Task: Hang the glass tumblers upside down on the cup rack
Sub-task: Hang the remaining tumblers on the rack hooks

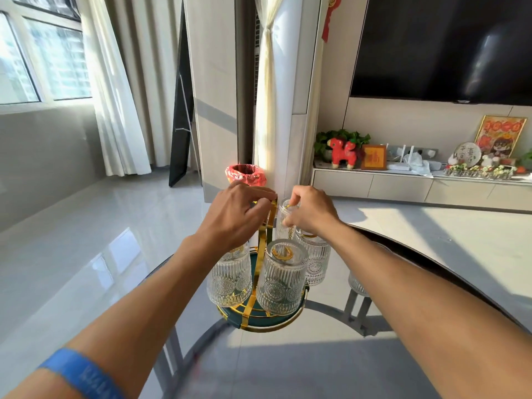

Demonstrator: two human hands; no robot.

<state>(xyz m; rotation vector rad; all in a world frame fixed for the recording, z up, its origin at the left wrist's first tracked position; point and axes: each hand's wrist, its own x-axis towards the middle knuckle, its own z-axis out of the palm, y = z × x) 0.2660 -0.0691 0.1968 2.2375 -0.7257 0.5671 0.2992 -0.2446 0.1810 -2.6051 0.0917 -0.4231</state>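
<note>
A gold cup rack with a dark green round base stands on a glass table. Three embossed glass tumblers hang upside down on its arms: one at the left, one in front, one at the right. My left hand grips the gold handle at the rack's top. My right hand holds another tumbler upside down at the far side of the rack, beside the handle. A further glass stands on the table, partly hidden behind my right forearm.
The round glass table shows the grey tiled floor through it. A white curved table is at the right. A bin with a red bag, curtains and a TV cabinet with ornaments stand beyond.
</note>
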